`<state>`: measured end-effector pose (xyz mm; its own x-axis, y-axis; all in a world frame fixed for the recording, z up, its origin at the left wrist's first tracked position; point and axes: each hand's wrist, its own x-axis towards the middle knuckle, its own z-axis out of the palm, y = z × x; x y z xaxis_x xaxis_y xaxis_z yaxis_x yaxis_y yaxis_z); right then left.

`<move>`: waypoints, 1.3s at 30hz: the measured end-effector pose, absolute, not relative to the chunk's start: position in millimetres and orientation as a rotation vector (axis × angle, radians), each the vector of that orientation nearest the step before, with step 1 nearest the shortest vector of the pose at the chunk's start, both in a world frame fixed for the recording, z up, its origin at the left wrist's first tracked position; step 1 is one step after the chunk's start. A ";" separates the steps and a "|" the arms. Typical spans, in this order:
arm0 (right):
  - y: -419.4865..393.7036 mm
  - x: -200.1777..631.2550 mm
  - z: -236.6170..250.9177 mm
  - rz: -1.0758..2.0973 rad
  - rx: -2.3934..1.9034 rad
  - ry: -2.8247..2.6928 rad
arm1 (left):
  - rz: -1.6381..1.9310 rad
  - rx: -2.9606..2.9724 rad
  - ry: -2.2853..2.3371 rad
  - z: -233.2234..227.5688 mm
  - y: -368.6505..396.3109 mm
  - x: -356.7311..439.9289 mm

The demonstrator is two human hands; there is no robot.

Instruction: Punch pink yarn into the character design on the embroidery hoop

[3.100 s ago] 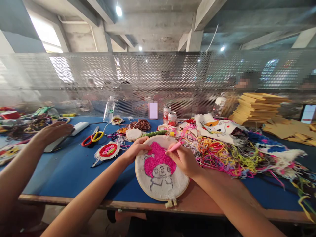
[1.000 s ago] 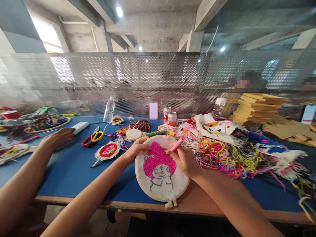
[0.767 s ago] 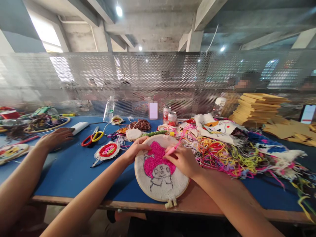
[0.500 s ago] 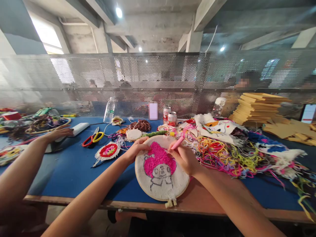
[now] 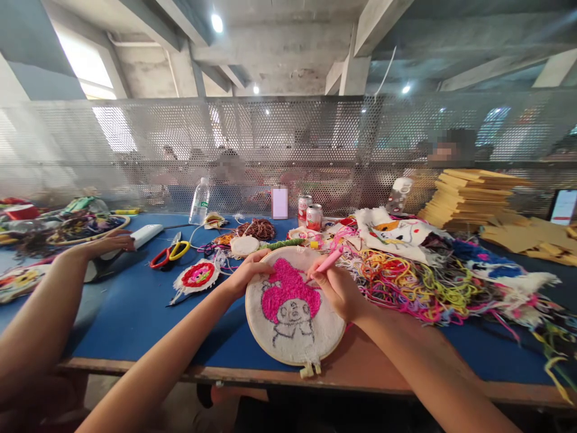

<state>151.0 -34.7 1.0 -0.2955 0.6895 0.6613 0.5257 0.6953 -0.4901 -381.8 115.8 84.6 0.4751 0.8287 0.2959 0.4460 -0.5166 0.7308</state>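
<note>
Table [image 5: 135, 307]: blue top with a worn wooden front edge, running under both my hands and out to either side.

Perforated metal screen [image 5: 288, 150]: stands along the far edge of the table, well beyond my fingers; blurred figures sit behind it.

Yarn heap [image 5: 419, 282]: loose strands of pink, yellow, green and white, just right of my right hand and spreading away from it.

Cardboard stack [image 5: 473, 189]: tan sheets piled far right, past the yarn.

Embroidery hoop [image 5: 293, 310]: round wooden frame with white cloth, tilted up toward me at the near edge of the table, directly between my hands. It bears a tufted pink cap over an outlined cartoon figure; its screw clamp hangs at the bottom.

Left hand [image 5: 246, 273]: my fingers are curled over the hoop's upper left rim, gripping it.

Right hand [image 5: 336, 288]: fingers closed around the pink punch needle [image 5: 327, 263], whose tip meets the cloth at the right of the pink patch.

Another person's hand [image 5: 106, 243]: lies flat on the table far to the left of mine.

Water bottle [image 5: 199, 201]: clear, beyond my left fingers; label too small to read.

Two drink cans [image 5: 311, 215]: red and white, beyond my right fingers; lettering unreadable.

Scissors [image 5: 169, 252]: red and yellow handles, left of my left hand.
</note>
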 end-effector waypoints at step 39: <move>-26.9 154.1 4.1 0.171 -0.875 -2.231 | 0.828 1.335 0.809 20.9 24.2 -69.9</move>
